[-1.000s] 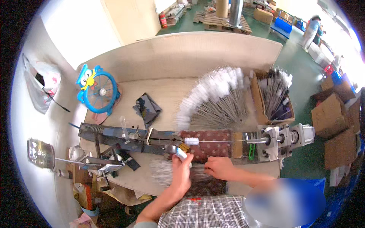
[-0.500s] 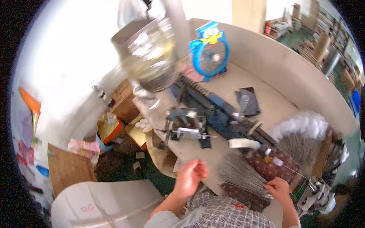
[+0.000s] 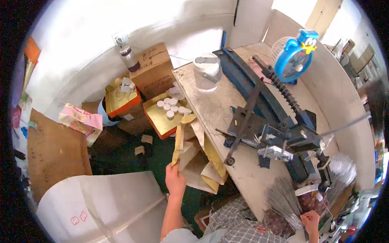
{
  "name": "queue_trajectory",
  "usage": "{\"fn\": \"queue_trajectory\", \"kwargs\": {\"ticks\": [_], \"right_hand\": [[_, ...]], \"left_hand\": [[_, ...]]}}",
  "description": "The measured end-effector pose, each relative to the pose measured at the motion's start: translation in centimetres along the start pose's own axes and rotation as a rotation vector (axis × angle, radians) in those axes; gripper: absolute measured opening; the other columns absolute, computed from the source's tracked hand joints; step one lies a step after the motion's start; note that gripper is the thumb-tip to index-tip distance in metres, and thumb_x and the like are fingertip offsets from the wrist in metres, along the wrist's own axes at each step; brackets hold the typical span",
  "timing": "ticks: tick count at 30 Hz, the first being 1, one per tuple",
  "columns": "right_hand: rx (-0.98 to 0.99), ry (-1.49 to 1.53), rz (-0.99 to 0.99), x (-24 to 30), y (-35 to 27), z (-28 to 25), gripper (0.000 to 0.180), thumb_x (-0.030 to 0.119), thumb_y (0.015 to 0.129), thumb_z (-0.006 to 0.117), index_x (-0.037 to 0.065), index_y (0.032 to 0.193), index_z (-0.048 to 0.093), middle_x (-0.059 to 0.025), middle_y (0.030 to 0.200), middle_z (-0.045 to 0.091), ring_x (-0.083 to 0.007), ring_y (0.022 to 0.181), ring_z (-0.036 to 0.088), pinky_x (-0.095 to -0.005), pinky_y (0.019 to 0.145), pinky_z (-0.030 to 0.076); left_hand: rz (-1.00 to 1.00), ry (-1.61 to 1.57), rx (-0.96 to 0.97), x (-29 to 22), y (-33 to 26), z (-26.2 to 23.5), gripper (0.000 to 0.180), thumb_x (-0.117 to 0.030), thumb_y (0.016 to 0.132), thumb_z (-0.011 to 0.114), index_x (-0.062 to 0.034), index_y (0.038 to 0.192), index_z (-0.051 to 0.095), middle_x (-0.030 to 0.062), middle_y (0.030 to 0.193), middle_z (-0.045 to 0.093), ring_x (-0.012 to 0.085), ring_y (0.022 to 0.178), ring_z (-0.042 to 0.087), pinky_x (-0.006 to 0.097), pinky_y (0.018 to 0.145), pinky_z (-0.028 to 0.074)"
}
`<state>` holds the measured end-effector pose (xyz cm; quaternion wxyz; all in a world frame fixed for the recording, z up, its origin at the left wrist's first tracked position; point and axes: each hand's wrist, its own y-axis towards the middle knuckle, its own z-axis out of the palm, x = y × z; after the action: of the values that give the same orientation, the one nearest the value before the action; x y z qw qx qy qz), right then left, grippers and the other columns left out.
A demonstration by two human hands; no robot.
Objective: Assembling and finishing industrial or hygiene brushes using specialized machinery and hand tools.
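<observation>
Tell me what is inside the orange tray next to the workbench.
The orange tray holds a cluster of small round white caps at its far end; the rest shows bare yellow lining. Its near corner is covered by the paper bag that the left hand grips.

brown carton by wall, pink packet on floor

My left hand reaches forward and down off the lower edge, forearm bare and nearly straight, fingers closed in a pinch at the top. My right hand sits low at the far right, knuckles up, fingers curled loosely, with only a short stretch of wrist showing.
</observation>
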<state>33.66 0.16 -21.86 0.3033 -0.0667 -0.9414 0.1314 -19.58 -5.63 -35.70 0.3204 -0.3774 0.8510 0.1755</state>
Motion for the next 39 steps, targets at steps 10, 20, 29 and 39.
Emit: {"fn": "queue_trajectory", "kwargs": {"ticks": [10, 20, 29, 39], "right_hand": [[0.129, -0.071, 0.006, 3.3, -0.4, -0.2, 0.011, 0.011, 0.085, 0.063, 0.0, 0.084, 0.063, -0.0019, 0.074, 0.057, -0.0105, 0.067, 0.052, -0.0247, 0.06, 0.043], [0.003, -0.048, 0.02, -4.5, 0.7, -0.7, 0.015, 0.005, 0.072, 0.066, 0.003, 0.066, 0.053, -0.0014, 0.056, 0.052, -0.0085, 0.046, 0.048, -0.0223, 0.041, 0.039], [-0.004, 0.026, 0.101, -3.4, 0.4, 0.2, 0.012, 0.008, 0.076, 0.064, 0.002, 0.071, 0.055, -0.0023, 0.061, 0.055, -0.0089, 0.05, 0.051, -0.0223, 0.044, 0.042], [0.064, -0.173, -0.125, -1.8, -0.5, -0.9, 0.01, 0.01, 0.076, 0.062, 0.0, 0.074, 0.058, -0.0057, 0.07, 0.055, -0.0111, 0.058, 0.052, -0.0258, 0.051, 0.042]], "left_hand": [[-0.001, -0.11, 0.133, -1.8, -1.3, -0.9, 0.061, 0.002, 0.07, 0.051, -0.0082, 0.13, 0.048, 0.0187, 0.12, 0.05, 0.0342, 0.103, 0.054, 0.034, 0.082, 0.047], [0.047, -0.116, 0.075, -1.2, -0.9, -1.0, 0.061, 0.002, 0.07, 0.052, -0.0063, 0.13, 0.047, 0.0191, 0.123, 0.048, 0.0336, 0.103, 0.054, 0.035, 0.079, 0.049], [0.03, -0.098, 0.139, -1.9, -1.2, -1.7, 0.061, -0.005, 0.073, 0.055, -0.0048, 0.132, 0.043, 0.022, 0.123, 0.046, 0.0375, 0.109, 0.05, 0.039, 0.089, 0.045], [0.065, -0.091, 0.1, -4.8, -2.2, -2.5, 0.058, -0.007, 0.073, 0.06, -0.0035, 0.128, 0.046, 0.023, 0.137, 0.033, 0.0384, 0.119, 0.041, 0.041, 0.099, 0.037]]}}
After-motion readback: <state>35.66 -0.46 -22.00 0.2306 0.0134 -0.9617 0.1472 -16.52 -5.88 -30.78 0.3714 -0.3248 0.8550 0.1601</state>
